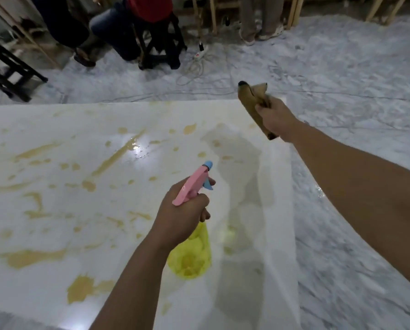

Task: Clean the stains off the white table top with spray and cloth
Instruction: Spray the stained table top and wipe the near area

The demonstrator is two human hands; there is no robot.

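From the head view, the job looks barely begun. The glossy white counter (pixel 56 234) is spattered with yellowish-tan stains (pixel 30 257): streaks, blots and small drops spread across its left, middle and near parts, with a wet glare spot near the far middle. Only the strip along the right edge looks fairly clear, so most of the wiping is left, as I judge it.

The left hand (pixel 185 210) holds the spray bottle (pixel 191 253) above the near right part of the counter; its translucent yellow plastic body hangs below the fist, and its pink head with a blue nozzle points toward the far stains. The fingers are wrapped around the neck, one at the blue trigger.

The right hand (pixel 274 117) is raised over the far right corner, fingers clenched on a crumpled tan cloth (pixel 251 101), soft and bunched, clear of the surface.
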